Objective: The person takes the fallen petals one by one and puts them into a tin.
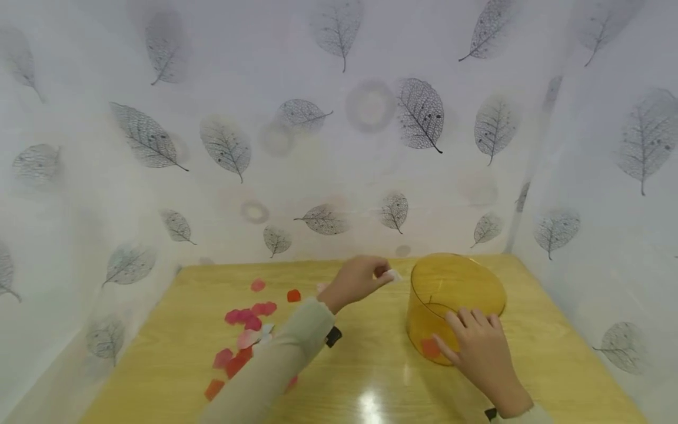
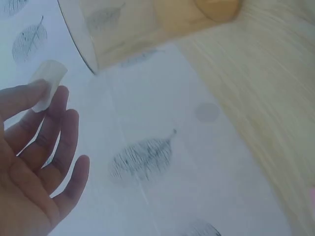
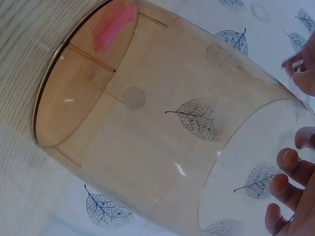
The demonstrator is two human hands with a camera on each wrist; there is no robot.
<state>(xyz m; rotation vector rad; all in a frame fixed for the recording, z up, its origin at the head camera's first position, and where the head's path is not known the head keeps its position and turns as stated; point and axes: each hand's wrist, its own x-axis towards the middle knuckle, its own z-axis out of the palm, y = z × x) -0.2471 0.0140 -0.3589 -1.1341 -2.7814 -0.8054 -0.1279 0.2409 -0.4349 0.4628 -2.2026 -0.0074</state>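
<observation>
Between thumb and fingertips my left hand pinches a white petal, a short way left of the rim of a see-through amber container. In the left wrist view the other fingers spread loosely below the petal. My right hand is at the container's near right side, its fingertips right by the rim, fingers slightly bent. From the right wrist view, those fingers show beside the wide opening. A pinkish-red petal lies inside at the container's bottom.
On the left of the wooden table lie scattered pink petals, red petals and pale petals, partly behind my left sleeve. A single red petal lies farther back. Leaf-printed sheeting surrounds the back and sides.
</observation>
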